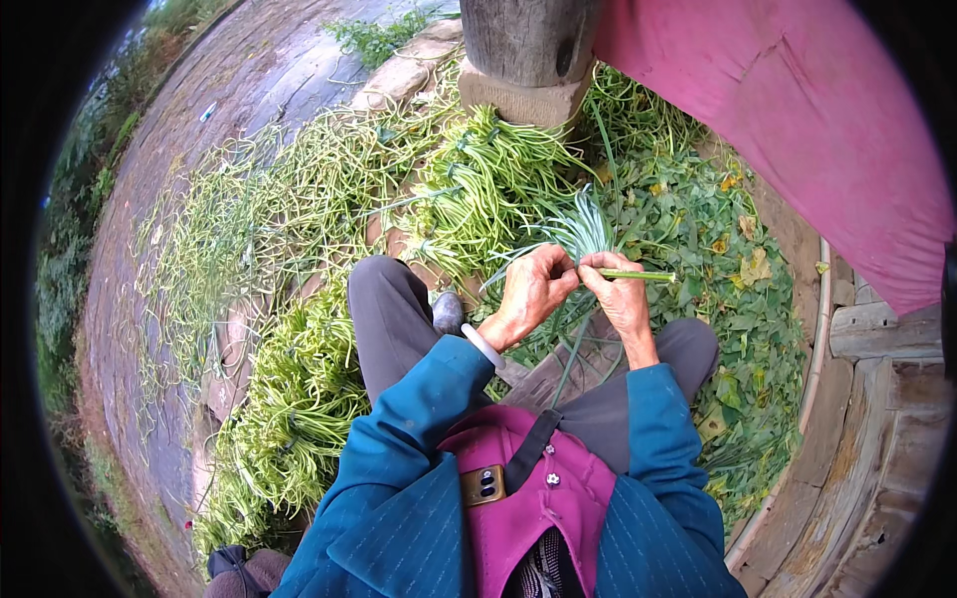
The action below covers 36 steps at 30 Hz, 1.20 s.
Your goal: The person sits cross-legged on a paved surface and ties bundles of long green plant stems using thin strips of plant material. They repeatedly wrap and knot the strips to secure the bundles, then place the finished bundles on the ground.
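My left hand (532, 290), with a pale bangle (483, 345) at the wrist, pinches at the narrow end of a spray of blue-green strips or leaves (587, 224). Beside it, my right hand (619, 288) grips a short green stalk (644, 276) whose cut end points right. The fingertips of both hands nearly meet. Long thin green leaves hang below them over a wooden board (572, 366) between my knees. Just beyond my hands lie tied bundles of pale green stems (478, 190).
More bundled stems (295, 418) lie on the left, with loose stems (329, 164) spread beyond. A wooden post on a stone block (523, 97) stands ahead. Leafy greens (733, 299) cover the ground on the right, under a pink cloth (807, 112). A wooden structure (890, 333) borders the far right.
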Available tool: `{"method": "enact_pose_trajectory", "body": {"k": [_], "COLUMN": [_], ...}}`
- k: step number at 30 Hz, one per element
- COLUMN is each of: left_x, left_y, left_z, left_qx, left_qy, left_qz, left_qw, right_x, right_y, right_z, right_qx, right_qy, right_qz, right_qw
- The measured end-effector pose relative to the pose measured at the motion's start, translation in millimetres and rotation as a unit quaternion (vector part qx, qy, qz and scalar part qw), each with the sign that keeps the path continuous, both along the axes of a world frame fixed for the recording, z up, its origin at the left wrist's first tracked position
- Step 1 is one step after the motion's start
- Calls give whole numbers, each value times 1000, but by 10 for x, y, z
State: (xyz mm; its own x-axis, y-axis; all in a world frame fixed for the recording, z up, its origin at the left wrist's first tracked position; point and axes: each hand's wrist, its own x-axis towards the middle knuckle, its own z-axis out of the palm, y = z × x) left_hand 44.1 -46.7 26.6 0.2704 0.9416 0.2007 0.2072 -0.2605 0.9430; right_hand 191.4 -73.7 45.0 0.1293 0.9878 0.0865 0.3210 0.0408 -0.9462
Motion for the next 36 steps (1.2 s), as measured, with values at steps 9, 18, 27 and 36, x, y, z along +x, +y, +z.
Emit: {"method": "enact_pose_trajectory", "body": {"k": [9,18,27,36], "left_x": [-65,-142,-156,-203], "left_y": [-14,-12,-49,-49], "left_z": [19,-85,-14,-130], "left_qx": [139,-144,94,-242], "left_qy": [27,-121,14,-295], "left_qz": [-15,-60,-12,-32], "left_qw": [990,980,995,924], "right_x": [-95,-29,-192,-215], "right_y": [15,15,44,41], "right_z": [-121,-57,-198,-206], "right_qx": [-24,-91,-57,-98], "right_qy": [73,192,155,248], "right_qz": [-5,48,11,-31], "right_qw": [997,976,986,963]}}
